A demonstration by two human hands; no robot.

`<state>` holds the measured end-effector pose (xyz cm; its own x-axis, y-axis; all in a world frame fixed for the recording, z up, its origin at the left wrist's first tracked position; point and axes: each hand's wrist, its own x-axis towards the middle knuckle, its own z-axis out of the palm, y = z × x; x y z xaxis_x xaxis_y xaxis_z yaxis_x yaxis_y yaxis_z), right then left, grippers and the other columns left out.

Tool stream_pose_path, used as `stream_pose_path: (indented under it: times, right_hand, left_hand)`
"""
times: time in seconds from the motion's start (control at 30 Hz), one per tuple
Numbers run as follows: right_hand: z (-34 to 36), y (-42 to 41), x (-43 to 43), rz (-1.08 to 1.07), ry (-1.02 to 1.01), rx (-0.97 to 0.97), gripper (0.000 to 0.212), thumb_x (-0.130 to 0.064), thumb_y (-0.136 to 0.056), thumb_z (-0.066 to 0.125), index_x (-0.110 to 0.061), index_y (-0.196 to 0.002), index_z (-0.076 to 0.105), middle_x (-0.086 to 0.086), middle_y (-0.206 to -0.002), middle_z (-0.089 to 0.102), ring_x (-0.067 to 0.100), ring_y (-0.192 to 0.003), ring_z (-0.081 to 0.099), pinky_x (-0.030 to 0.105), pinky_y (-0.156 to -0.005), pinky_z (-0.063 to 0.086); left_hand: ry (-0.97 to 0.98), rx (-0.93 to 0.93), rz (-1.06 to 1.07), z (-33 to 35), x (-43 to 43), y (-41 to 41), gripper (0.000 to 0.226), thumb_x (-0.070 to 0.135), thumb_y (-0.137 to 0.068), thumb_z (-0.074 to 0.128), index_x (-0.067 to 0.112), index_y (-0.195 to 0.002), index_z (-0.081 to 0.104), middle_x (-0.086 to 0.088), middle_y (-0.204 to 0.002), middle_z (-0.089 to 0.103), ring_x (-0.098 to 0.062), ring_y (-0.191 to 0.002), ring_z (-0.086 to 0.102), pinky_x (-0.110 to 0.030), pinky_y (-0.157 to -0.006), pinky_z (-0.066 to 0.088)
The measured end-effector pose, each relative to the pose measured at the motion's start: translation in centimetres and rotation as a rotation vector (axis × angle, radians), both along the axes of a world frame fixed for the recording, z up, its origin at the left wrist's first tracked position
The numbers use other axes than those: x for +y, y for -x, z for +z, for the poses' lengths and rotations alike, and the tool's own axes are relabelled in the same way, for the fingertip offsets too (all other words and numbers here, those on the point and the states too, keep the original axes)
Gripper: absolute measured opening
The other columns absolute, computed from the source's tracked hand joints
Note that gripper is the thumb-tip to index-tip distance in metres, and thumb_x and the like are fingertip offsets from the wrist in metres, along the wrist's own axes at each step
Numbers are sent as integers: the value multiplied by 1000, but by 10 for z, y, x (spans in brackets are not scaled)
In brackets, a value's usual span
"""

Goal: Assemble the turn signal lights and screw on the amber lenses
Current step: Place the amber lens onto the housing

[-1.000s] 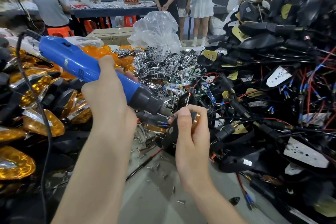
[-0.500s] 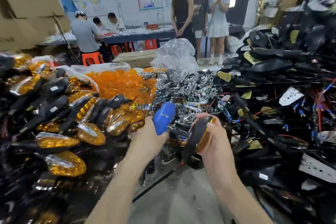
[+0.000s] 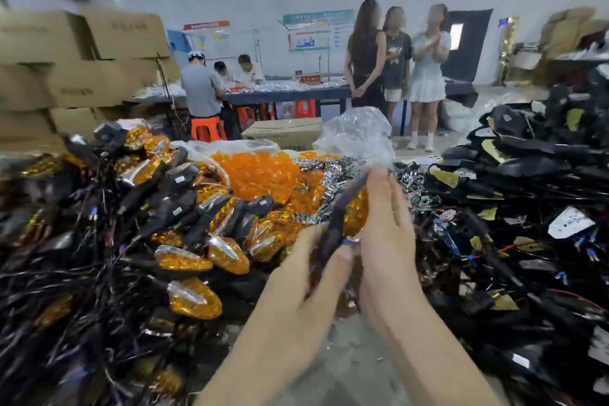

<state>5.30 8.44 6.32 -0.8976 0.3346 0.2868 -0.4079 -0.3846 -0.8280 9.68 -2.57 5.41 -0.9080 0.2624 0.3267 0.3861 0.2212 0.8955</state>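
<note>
Only pinched by the left hand [image 3: 306,275] and braced by the straight-fingered right hand [image 3: 387,241], the black amber-lensed turn signal [image 3: 354,214] could be dropped.

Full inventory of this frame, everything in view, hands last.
turn signal: one, black and amber, between both hands
finished signals: heap, black and amber, left
amber lenses: loose heap, orange, centre back
chrome reflectors: heap, silver, right of the lenses
plastic bag: one, clear, behind the reflectors
black housings: heap, black, wired, right
cardboard boxes: stack, brown, far left
people: six, at the far table
stools: several, orange, by the far table
left hand: one, grips the signal's dark stem
right hand: one, straight fingers against the signal
</note>
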Motion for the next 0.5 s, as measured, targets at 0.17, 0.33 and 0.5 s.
stream_pose_path:
  times: [0.17,0.33,0.5]
  right_hand:
    - [55,9,-58,160,-36,84,33,-70,-83,53,-42,-96,63,-21,-73,65,-1,-69,62,26,-66,46]
    - [89,18,-100,227,-120,145,54,-68,-92,44,-29,-129,51,-11,-109,69,2,-100,66,29,-90,49]
    - [53,17,-100,194,-23,-31,23,-53,-103,44,-37,-116,55,-10,-108,64,2,-90,69,30,-84,56]
  left_hand:
    - [135,281,295,48,-46,1,13,42,-101,45,39,-109,56,17,-92,68,-1,-79,63,-26,-69,50]
    - [436,492,527,104,-110,36,22,49,-101,40,36,-115,51,6,-77,65,-8,-73,62,-27,-60,48]
    - [702,257,789,119,-178,126,37,39,-101,44,12,-126,49,-17,-107,61,-41,-105,57,-44,-83,46]
